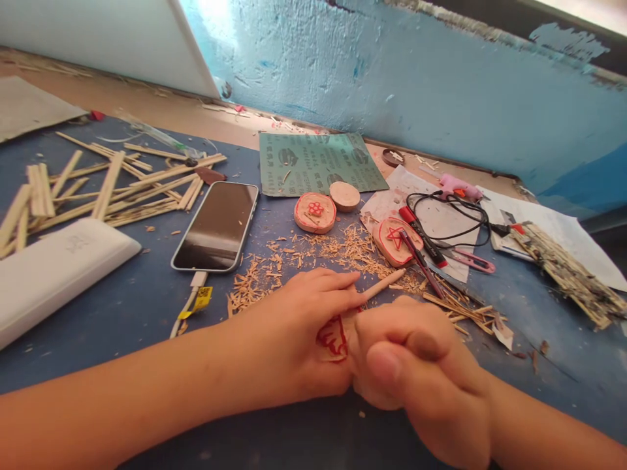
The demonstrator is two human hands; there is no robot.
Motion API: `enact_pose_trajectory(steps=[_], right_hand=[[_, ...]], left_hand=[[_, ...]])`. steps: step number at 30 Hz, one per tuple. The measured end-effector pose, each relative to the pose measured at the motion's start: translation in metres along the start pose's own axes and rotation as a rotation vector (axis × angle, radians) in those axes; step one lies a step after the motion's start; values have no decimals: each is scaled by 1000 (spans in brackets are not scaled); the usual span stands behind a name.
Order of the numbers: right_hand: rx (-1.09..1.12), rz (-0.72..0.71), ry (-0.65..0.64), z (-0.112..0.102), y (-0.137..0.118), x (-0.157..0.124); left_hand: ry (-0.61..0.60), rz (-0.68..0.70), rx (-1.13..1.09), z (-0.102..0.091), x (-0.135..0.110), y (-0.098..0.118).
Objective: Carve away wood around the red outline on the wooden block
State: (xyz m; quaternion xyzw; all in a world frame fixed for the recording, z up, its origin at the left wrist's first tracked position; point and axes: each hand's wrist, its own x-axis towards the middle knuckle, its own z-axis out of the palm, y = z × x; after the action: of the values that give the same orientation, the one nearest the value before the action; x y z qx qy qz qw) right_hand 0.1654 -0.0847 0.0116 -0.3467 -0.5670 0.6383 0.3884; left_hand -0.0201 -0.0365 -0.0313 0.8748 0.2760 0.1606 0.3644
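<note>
in the head view, my left hand (318, 320) lies over a round pale wooden disc (332, 341) with red-lined marks on its face. its fingers are on the far side and its thumb on the near side, so it holds the disc between them. my right hand (416, 365) is curled tightly into a fist and pressed close beside the disc; whether a tool sits inside it, i cannot tell. a thin pale wooden rod (386, 284) with a rounded end points out from between my two hands, and its other end is hidden.

the disc is in front of me on the blue-covered table (279, 219), toward the near side and well apart from the far edge by the wall. i judge it to be light and stiff, not slippery because the wood looks dry and unvarnished, but its thin raised details could chip. the best hold, i think, is around the rim, keeping the fingertips off the red marks.

beyond my hands are curly light-brown wood shavings (353, 248). farther toward the far edge lie a wooden disc with a red flower (315, 212), a plain pale wooden disc (345, 196) and a green printed paper sheet (321, 163). to the right is a wooden disc with a red star (386, 238).
</note>
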Motion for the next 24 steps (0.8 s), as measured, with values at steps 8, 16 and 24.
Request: enact_pose_trajectory(steps=[8,16,24], right_hand=[[432,63,83,-29,0,-1],[232,-35,139,-8,-3,-16],[-61,-83,82,0,6,-14]], left_hand=[[33,18,-7,-1,2,4],[54,0,-7,3,-1,1],[27,-13,-3,3,0,0]])
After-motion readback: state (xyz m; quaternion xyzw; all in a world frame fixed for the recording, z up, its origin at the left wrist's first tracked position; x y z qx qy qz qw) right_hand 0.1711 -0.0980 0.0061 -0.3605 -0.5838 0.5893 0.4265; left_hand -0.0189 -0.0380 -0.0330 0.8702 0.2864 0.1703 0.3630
